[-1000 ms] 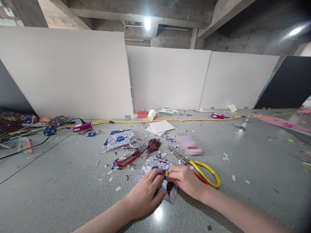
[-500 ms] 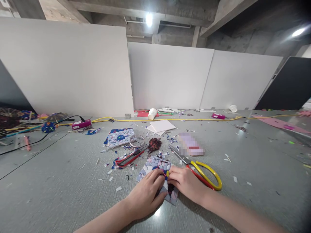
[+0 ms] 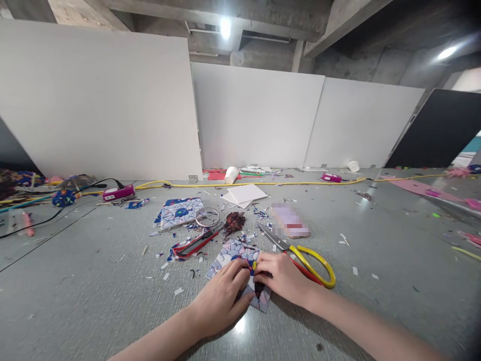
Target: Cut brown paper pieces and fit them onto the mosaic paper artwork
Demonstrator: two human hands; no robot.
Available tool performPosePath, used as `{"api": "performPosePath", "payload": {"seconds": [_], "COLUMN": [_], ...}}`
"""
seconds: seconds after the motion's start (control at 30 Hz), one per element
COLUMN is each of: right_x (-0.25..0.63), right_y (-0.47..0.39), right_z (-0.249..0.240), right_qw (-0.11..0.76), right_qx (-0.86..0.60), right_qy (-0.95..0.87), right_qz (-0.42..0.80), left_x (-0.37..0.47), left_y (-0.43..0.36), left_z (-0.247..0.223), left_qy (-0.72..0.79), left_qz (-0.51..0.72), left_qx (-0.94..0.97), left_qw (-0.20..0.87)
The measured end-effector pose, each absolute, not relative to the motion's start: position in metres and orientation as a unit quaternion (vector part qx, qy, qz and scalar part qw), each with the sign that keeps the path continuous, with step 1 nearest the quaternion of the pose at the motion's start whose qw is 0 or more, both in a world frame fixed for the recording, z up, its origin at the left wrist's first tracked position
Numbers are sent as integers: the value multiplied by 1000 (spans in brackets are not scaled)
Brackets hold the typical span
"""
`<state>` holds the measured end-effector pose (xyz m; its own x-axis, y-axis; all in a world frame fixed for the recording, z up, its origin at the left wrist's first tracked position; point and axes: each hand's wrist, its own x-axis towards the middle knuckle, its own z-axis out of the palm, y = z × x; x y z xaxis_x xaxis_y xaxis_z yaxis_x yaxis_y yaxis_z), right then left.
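Note:
Both hands are on a square panel (image 3: 231, 251) with a blue, white and pink pebble-like pattern, lying tilted on the table. My left hand (image 3: 224, 296) covers its left side, fingers curled down on it and thumb at the near edge. From the right, my right hand (image 3: 284, 278) has its fingertips pinched together over the panel; what they grip is hidden. Under them shows a black-and-red scrap (image 3: 259, 289), with a small yellow and blue patch between the hands. Yellow-and-red-handled scissors (image 3: 317, 260) lie open beside my right hand. A red utility knife (image 3: 197, 244) lies beyond my left.
A metal ring (image 3: 207, 217), a crumpled dark red-black piece (image 3: 233, 223), patterned squares (image 3: 181, 211), white cards (image 3: 246, 193) and a blurred phone-like object (image 3: 289, 219) lie ahead. Small scraps are scattered around. A yellow cable (image 3: 270, 184) crosses before white partitions (image 3: 259, 115).
The whole view has shifted slightly, so things appear a little further left. My hands keep nearly the same hold on the panel.

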<state>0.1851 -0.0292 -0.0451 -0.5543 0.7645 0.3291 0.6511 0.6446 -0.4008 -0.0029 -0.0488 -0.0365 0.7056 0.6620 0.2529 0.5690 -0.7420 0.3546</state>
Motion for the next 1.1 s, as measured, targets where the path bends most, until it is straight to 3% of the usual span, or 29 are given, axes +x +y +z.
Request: {"api": "performPosePath", "payload": {"seconds": [1.1], "right_x": [185], "right_y": [-31], "right_z": [-41], "right_qw": [246], "right_qx": [-403], "right_qy": [-871], "right_qz": [135], "left_x": [-3], "left_y": [-50], "left_z": [-37], "left_qy": [332], "left_qz": [195], "left_qx": [917], "left_qw": [106]}}
